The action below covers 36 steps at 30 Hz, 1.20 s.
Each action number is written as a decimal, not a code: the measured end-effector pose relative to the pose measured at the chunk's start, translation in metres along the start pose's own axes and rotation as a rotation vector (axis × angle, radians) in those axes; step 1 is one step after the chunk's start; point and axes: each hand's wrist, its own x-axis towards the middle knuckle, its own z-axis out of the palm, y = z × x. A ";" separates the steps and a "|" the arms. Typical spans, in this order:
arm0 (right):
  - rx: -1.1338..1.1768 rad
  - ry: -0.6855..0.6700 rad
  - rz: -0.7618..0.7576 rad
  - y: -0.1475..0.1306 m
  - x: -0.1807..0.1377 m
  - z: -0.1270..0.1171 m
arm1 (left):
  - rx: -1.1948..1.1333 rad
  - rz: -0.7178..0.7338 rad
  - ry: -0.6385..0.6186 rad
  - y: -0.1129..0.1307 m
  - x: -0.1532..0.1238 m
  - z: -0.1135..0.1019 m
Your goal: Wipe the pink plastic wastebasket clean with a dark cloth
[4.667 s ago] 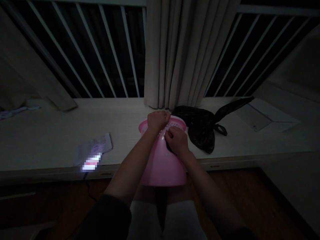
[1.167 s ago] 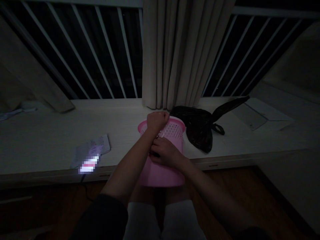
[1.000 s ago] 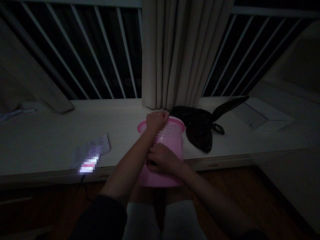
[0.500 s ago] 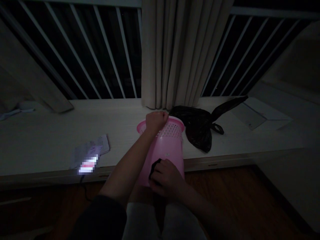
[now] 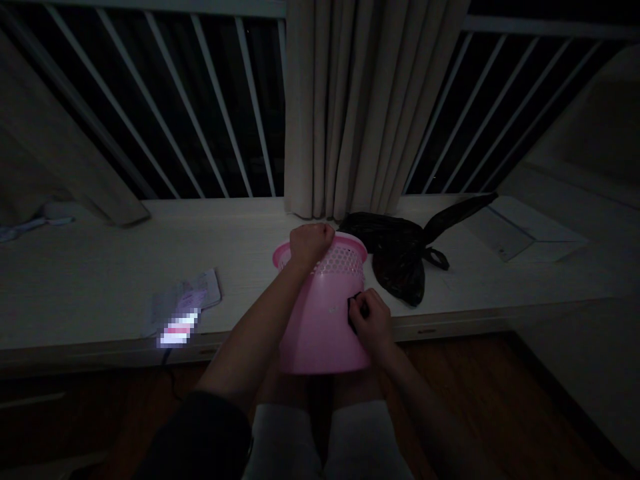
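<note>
A pink plastic wastebasket point(image 5: 320, 320) with a honeycomb band of holes below its rim is held in front of my thighs, against the pale ledge. My left hand point(image 5: 311, 245) is closed in a fist over the rim, its forearm crossing the left part of the basket. At the basket's right side, my right hand point(image 5: 373, 320) grips a small black cloth point(image 5: 354, 313) that touches the pink wall. Most of the cloth is hidden behind the fingers. What lies inside the basket does not show.
A knotted black plastic bag point(image 5: 400, 260) lies on the ledge point(image 5: 250, 233) right of the basket. Farther right is a flat pale box point(image 5: 530, 233). Papers point(image 5: 207, 287) and a glowing, pixelated object with a cable lie left. A curtain point(image 5: 345, 107) and railings stand behind.
My right hand has moved with the black cloth from the lower middle of the basket up and right to its right side. My left hand stays on the rim.
</note>
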 end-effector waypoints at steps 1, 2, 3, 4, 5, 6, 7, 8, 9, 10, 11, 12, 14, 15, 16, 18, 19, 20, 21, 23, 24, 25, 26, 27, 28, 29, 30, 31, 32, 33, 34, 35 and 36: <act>-0.037 -0.017 0.019 0.002 0.005 0.000 | -0.005 0.004 0.000 0.001 0.000 0.000; -0.074 -0.036 0.036 0.003 0.011 -0.001 | -0.008 0.006 0.000 0.002 0.000 0.001; -0.110 -0.054 0.050 0.003 0.017 -0.001 | -0.009 0.008 -0.002 0.003 0.001 0.001; -0.142 -0.067 0.064 0.002 0.023 -0.002 | -0.007 0.007 -0.005 0.004 0.001 0.001; -0.167 -0.075 0.077 0.001 0.029 -0.002 | -0.005 0.006 -0.007 0.005 0.001 0.001; -0.184 -0.081 0.090 -0.001 0.035 -0.003 | -0.001 0.005 -0.007 0.006 0.001 0.001; -0.194 -0.086 0.101 -0.003 0.042 -0.003 | 0.002 0.007 -0.007 0.006 0.001 0.001; -0.199 -0.092 0.110 -0.005 0.047 -0.003 | 0.007 0.011 -0.005 0.007 0.001 0.001; -0.203 -0.099 0.114 -0.007 0.053 -0.003 | 0.011 0.015 -0.001 0.008 0.001 0.001; -0.209 -0.107 0.113 -0.009 0.058 -0.002 | 0.015 0.021 0.003 0.008 0.001 0.001; -0.218 -0.110 0.106 -0.011 0.062 -0.001 | 0.018 0.024 0.006 0.009 0.002 0.002; -0.232 -0.108 0.091 -0.012 0.066 0.001 | 0.019 0.025 0.006 0.009 0.002 0.002; -0.267 -0.082 0.045 -0.015 0.072 0.007 | 0.020 0.027 0.002 0.010 0.003 0.003; -0.283 -0.058 0.017 -0.015 0.075 0.010 | 0.020 0.027 -0.003 0.011 0.003 0.003; -0.295 -0.028 -0.015 -0.016 0.076 0.014 | 0.020 0.028 -0.006 0.011 0.004 0.003; -0.297 0.034 -0.084 -0.015 0.079 0.021 | 0.021 0.031 -0.004 0.012 0.004 0.003; -0.291 0.061 -0.118 -0.015 0.081 0.023 | 0.021 0.031 0.000 0.012 0.004 0.003; -0.282 0.080 -0.150 -0.014 0.082 0.026 | 0.021 0.031 0.003 0.012 0.004 0.003; -0.272 0.090 -0.179 -0.013 0.083 0.027 | 0.021 0.030 0.004 0.012 0.004 0.003; -0.260 0.089 -0.222 -0.013 0.086 0.029 | 0.024 0.024 -0.002 0.012 0.003 0.003; -0.257 0.083 -0.239 -0.013 0.087 0.029 | 0.025 0.023 -0.002 0.012 0.003 0.004; -0.254 0.075 -0.255 -0.013 0.089 0.030 | 0.026 0.023 0.002 0.012 0.003 0.004; -0.250 0.067 -0.274 -0.014 0.090 0.030 | 0.026 0.025 0.006 0.013 0.003 0.004; -0.246 0.060 -0.294 -0.015 0.091 0.030 | 0.025 0.027 0.011 0.013 0.004 0.004; -0.242 0.053 -0.317 -0.016 0.091 0.031 | 0.024 0.028 0.012 0.013 0.004 0.004; -0.237 0.044 -0.341 -0.017 0.091 0.031 | 0.022 0.027 0.011 0.013 0.004 0.004; -0.233 0.031 -0.365 -0.018 0.091 0.032 | 0.021 0.023 0.011 0.013 0.004 0.005; -0.230 0.017 -0.386 -0.018 0.091 0.032 | 0.021 0.019 0.012 0.013 0.004 0.005; -0.228 0.001 -0.404 -0.019 0.090 0.032 | 0.021 0.014 0.012 0.013 0.004 0.005; -0.228 -0.018 -0.421 -0.019 0.090 0.033 | 0.024 0.009 0.012 0.013 0.005 0.006; -0.230 -0.035 -0.436 -0.019 0.089 0.033 | 0.027 0.006 0.012 0.013 0.005 0.006; -0.233 -0.052 -0.450 -0.019 0.089 0.033 | 0.030 0.005 0.012 0.012 0.005 0.006; -0.235 -0.067 -0.467 -0.019 0.089 0.033 | 0.031 0.006 0.012 0.012 0.004 0.006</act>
